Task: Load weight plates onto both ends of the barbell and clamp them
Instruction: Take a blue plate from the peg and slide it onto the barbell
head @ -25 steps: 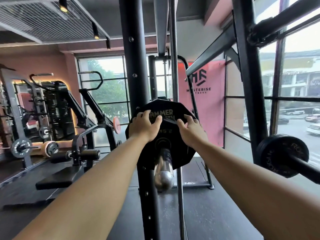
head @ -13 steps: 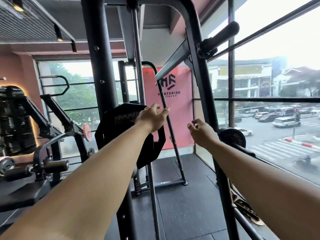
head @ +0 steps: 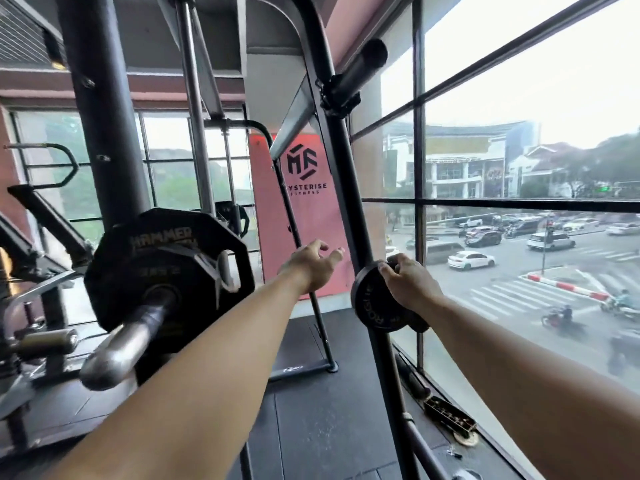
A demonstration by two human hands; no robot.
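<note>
A large black Hammer plate (head: 166, 268) sits on the barbell's chrome sleeve (head: 121, 344) at the left, the sleeve end sticking out toward me. A small black round plate (head: 372, 306) hangs on a storage peg of the dark rack upright (head: 341, 188) at centre right. My right hand (head: 407, 284) grips that small plate's upper rim with fingers curled over its edge. My left hand (head: 311, 265) hovers between the two plates, fingers relaxed, holding nothing. No clamp shows on the sleeve.
An empty storage peg (head: 360, 69) juts from the upright overhead. Another rack post (head: 100, 112) and guide rod (head: 195, 109) stand left. A window wall (head: 519, 209) closes off the right. Small metal parts (head: 450, 422) lie on the sill. Black rubber flooring (head: 329, 427) lies below.
My view swung right. Both hands left the large plate, which stays on the sleeve. My right hand reached to the small plate on the rack peg and took hold of its rim.
</note>
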